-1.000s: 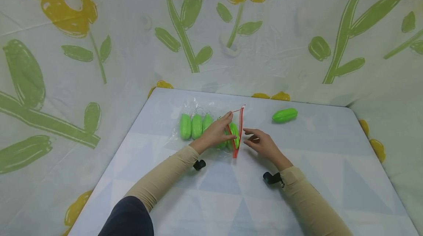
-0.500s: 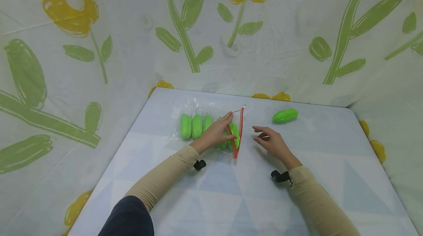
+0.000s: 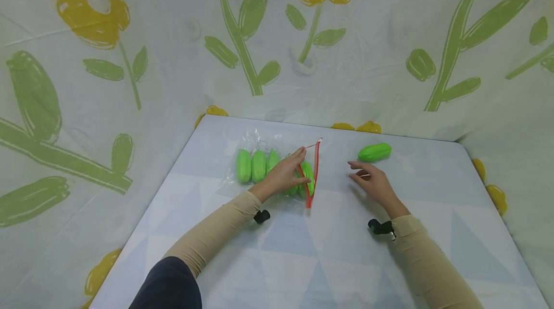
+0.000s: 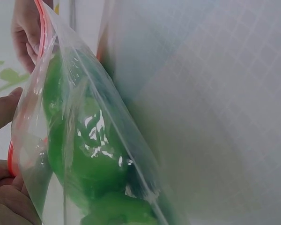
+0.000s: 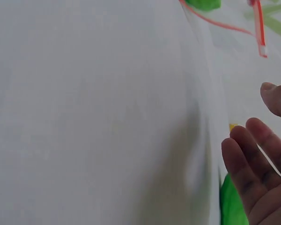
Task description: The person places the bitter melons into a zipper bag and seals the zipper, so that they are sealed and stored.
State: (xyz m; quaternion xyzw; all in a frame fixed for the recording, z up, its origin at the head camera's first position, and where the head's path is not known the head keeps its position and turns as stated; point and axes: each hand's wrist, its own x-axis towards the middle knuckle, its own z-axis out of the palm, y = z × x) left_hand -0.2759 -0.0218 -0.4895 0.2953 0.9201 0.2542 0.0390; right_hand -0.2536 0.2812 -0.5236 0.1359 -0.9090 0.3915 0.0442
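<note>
A clear zip bag (image 3: 227,181) with a red zip edge lies on the table, its mouth parted toward the right. Inside sit several bright green, long toy vegetables (image 3: 244,166), cucumber-like in shape. My left hand (image 3: 281,174) holds the bag at its mouth; in the left wrist view the thumb and fingers (image 4: 7,199) are at the red edge. My right hand (image 3: 373,183) is apart from the bag, its fingers relaxed and holding nothing. Just beyond it lies one loose green toy vegetable (image 3: 374,152), partly hidden behind the fingers in the right wrist view.
The white and pale-blue table (image 3: 285,261) carries all of this. Behind it and at both sides hangs a flower-printed curtain (image 3: 363,68). A black wrist camera (image 3: 380,227) sits below the right hand, another (image 3: 261,216) below the left.
My right hand has drawn away from the bag's mouth, moving right and closer to the loose green toy vegetable. The left hand and the bag stay in place.
</note>
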